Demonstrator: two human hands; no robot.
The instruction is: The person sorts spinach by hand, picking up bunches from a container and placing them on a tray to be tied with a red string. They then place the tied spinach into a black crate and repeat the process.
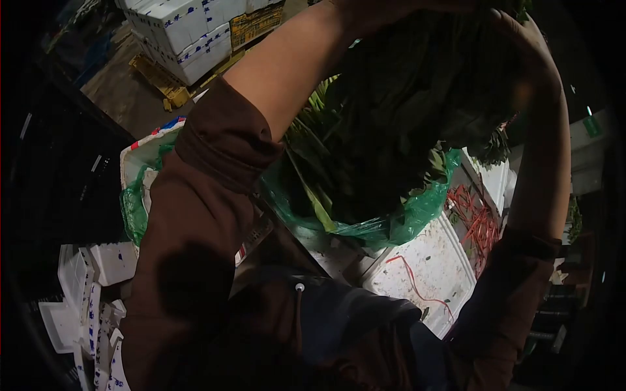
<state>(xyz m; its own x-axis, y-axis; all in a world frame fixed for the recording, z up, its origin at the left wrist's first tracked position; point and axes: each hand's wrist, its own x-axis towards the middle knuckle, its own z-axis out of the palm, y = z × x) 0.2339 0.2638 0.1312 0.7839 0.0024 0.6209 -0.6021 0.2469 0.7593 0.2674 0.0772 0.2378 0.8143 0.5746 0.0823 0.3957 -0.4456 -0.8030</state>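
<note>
A big dark mass of leafy greens (404, 98) is raised close in front of me. At the top edge, my left hand (404, 5) lies against the upper side of the greens, closed on them as far as I can see; its fingers are mostly cut off or in shadow. My right hand (525, 45) grips the greens at their upper right, thumb visible and the other fingers largely hidden. Under the bunch, a green plastic bag (424, 212) spreads open, with pale green stalks (313, 195) and leaves showing at its rim.
Red ties (473, 218) lie in a heap at right, beside a dirty white foam lid (420, 274) with one loose red strip (411, 280). Stacked white foam boxes (176, 29) and yellow crates (160, 78) stand upper left. A foam box lined with green plastic (135, 205) is beside my left arm.
</note>
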